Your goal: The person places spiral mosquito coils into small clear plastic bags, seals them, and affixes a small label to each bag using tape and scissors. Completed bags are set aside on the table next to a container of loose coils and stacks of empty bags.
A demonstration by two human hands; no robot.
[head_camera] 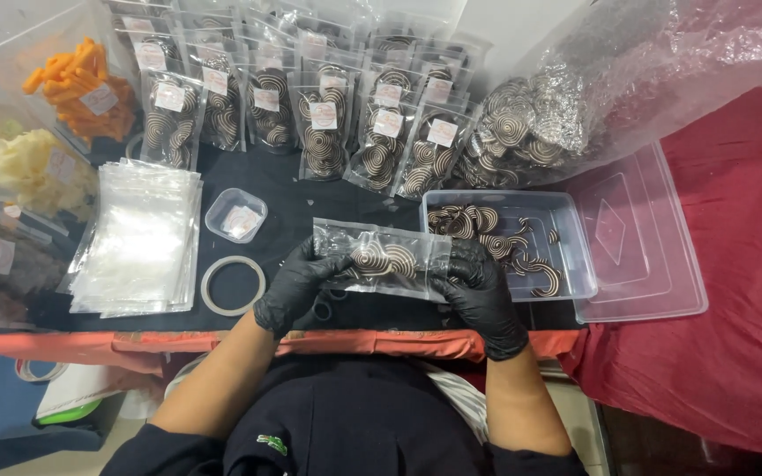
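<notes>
Both my hands wear black gloves and grip one clear plastic pouch (383, 256) lying sideways, with a few brown-and-cream spiral cookies inside. My left hand (300, 287) pinches the pouch's left end. My right hand (478, 293) pinches its right end. The pouch hovers just over the black table cover, close to my body. Right behind it stands a clear rectangular tub (575, 256) holding several loose spiral cookies.
A stack of empty clear pouches (138, 238) lies at left, beside a small lidded cup (235, 215) and a tape ring (233, 285). Several filled, labelled cookie pouches (324, 128) stand in rows behind. A tub lid (641, 238), a big cookie bag (566, 97) and snack bags (81, 88) surround them.
</notes>
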